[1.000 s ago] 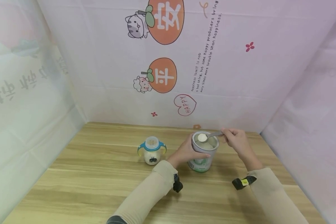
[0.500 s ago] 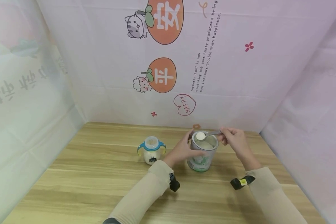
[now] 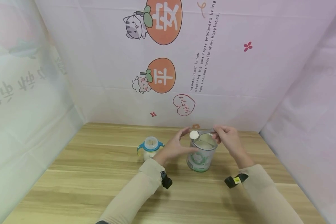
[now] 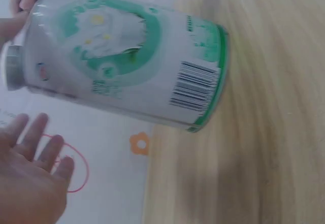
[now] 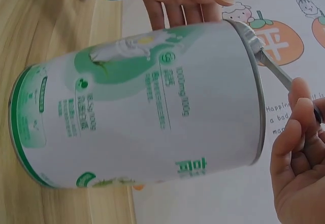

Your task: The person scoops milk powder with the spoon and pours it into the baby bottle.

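Note:
A white-and-green milk powder can stands upright on the table, lidless, with pale powder inside. Over its left rim, a metal spoon carries a heaped load of white powder. My right hand pinches the end of the spoon's handle, seen closer as fingers in the right wrist view. To the left of the can, my left hand is spread, thumb and fingers apart, near the can's side; the left wrist view shows its straight fingers off the can. A baby bottle with blue handles is partly behind that hand.
The wooden table runs up to a printed cloth backdrop behind the can. Cloth walls also rise at the left and right. The bottle has a clear perforated top and stands close to my left wrist.
My left hand has let go of the can and moved left, its fingers spread. My right hand has carried the loaded spoon leftward from inside the can's mouth to its left rim.

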The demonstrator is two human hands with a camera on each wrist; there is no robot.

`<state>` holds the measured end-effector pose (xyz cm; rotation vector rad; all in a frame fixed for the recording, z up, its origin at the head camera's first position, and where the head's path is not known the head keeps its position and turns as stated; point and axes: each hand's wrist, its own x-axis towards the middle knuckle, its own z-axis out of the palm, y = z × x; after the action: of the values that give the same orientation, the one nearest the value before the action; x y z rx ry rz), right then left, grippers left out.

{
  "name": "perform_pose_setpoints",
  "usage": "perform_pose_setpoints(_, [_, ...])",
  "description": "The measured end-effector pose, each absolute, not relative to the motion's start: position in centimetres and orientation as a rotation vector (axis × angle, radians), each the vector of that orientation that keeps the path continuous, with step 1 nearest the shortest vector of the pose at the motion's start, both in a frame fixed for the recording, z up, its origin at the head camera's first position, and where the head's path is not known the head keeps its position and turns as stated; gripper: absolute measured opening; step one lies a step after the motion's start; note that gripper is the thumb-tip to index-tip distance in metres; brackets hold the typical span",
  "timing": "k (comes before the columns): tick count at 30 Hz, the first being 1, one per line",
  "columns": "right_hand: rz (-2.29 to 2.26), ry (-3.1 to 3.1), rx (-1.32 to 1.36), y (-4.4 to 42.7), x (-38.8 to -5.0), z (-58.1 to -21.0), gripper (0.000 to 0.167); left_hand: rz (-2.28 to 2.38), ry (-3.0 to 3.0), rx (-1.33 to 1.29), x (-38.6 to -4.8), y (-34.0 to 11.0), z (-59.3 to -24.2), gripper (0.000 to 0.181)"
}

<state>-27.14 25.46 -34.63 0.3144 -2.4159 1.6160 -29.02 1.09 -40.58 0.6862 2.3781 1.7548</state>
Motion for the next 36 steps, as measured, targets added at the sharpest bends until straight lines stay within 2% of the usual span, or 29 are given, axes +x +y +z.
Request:
perform_pose_setpoints(9, [1.642, -2.435, 0.279, 24.0, -27.4, -34.2, 0.049, 1.682, 2.41, 0.645, -28.5, -1.1, -39.1, 0.106])
perform_pose_setpoints(25, [1.684, -2.44, 0.327, 21.3, -27.6, -34.1, 0.045, 1.569, 2.594, 0.8, -28.0, -6.3, -36.9, 0.081])
perform_pose_setpoints(32, [1.722, -2.407, 0.412, 20.0, -27.5, -33.9, 0.042, 1.515, 2.678, 0.74, -28.0, -9.2, -37.2, 0.073])
perform_pose_setpoints(36, [1.738, -2.394, 0.422, 19.3, -27.6, -34.0, 0.043, 1.524, 2.681, 0.689, -28.0, -10.9, -38.2, 0.077])
